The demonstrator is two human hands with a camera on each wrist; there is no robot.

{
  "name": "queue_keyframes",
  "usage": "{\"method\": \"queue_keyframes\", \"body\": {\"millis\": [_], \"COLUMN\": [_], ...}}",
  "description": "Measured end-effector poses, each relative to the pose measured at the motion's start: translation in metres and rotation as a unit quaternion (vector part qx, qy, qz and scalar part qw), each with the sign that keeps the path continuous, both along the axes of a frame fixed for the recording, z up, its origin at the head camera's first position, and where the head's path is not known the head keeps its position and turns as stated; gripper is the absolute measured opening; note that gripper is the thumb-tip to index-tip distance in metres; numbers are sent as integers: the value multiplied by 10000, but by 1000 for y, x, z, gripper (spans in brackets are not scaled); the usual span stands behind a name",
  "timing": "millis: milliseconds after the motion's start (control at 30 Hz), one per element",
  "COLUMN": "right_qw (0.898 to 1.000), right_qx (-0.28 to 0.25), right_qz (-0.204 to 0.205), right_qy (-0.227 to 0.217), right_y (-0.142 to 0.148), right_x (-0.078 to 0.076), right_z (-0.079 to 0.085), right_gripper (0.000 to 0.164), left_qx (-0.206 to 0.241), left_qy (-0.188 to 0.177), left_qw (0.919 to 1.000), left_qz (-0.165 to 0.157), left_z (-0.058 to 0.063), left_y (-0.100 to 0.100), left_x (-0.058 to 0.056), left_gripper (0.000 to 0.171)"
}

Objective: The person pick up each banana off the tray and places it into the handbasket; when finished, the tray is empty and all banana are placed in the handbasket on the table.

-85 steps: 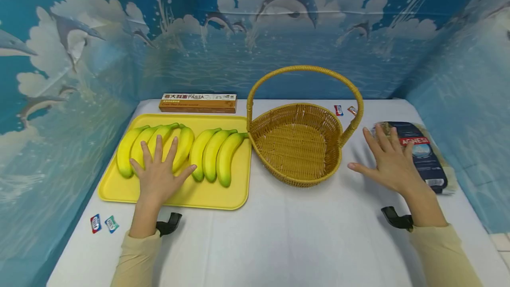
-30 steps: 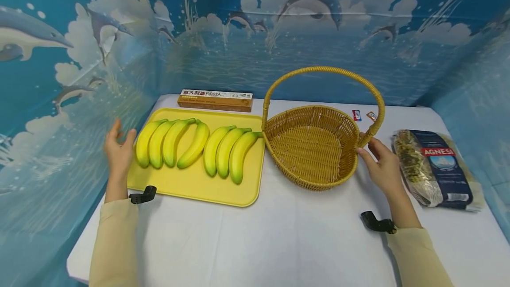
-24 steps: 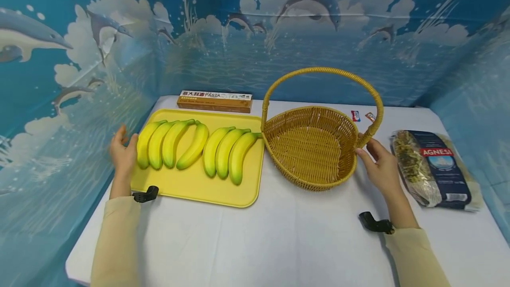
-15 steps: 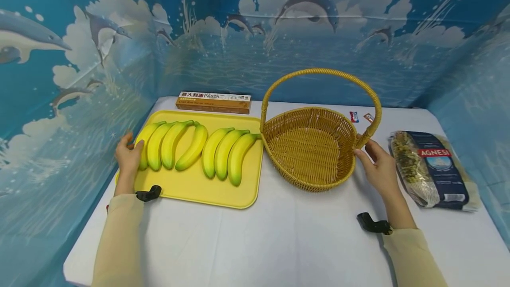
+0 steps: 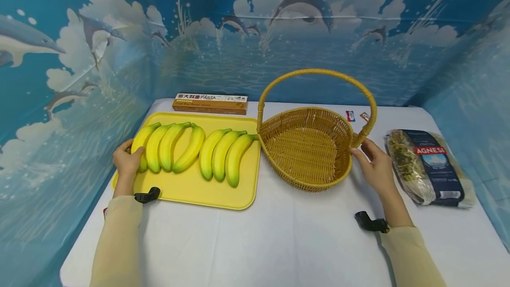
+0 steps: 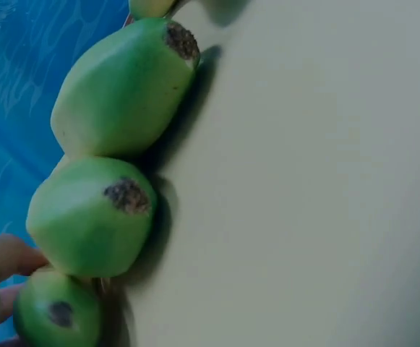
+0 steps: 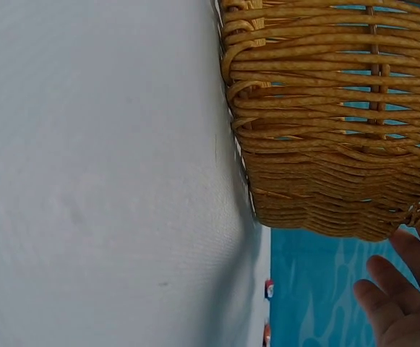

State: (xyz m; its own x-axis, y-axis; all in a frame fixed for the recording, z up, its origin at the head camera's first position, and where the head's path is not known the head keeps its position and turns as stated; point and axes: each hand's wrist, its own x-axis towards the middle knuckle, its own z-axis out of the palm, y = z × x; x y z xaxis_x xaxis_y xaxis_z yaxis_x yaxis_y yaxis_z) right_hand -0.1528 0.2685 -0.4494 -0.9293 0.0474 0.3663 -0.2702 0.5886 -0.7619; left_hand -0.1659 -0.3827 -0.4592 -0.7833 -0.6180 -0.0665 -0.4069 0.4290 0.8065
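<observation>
My left hand (image 5: 126,160) is at the left end of the yellow tray (image 5: 207,199), its thumb and fingers around the leftmost banana (image 5: 141,139). In the left wrist view that banana's green tip (image 6: 54,311) sits at the bottom, with fingers (image 6: 7,256) behind it. Several more bananas (image 5: 194,149) lie side by side on the tray. At the right side of the wicker basket (image 5: 307,154), my right hand (image 5: 378,167) pinches the rim near the handle base, thumb on the near side. The right wrist view has those fingertips (image 7: 400,242) against the woven wall.
A pasta box (image 5: 210,103) lies behind the tray. To the right of my right hand is an AGNESI pasta bag (image 5: 432,167). Two small wrapped sweets, one a red and blue packet (image 5: 350,116), lie behind the basket. A dolphin-print curtain (image 5: 255,48) encloses the table.
My left hand left its spread pose over the tray, swung out left, then came in onto the leftmost banana. My right hand moved from beside the pasta bag to the basket rim and stayed there.
</observation>
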Motion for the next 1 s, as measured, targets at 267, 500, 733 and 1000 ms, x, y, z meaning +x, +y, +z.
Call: {"method": "queue_keyframes", "body": {"millis": [267, 500, 733, 1000], "right_qw": [9999, 9999, 9994, 9999], "right_qx": [19, -15, -98, 35], "right_qz": [68, 79, 159, 43], "right_qy": [123, 123, 284, 148], "right_y": [1, 3, 4, 1], "right_x": [-1, 1, 0, -3], "right_z": [-4, -2, -1, -3], "right_gripper": [45, 45, 44, 44], "left_qx": [635, 593, 673, 430], "left_qy": [362, 2029, 3243, 2822], "left_qw": [9939, 9774, 9121, 8766], "left_qz": [830, -63, -2415, -3874], "left_z": [28, 63, 76, 78], "left_y": [18, 88, 190, 291], "left_x": [9, 32, 49, 25], "left_gripper": [52, 42, 43, 45]}}
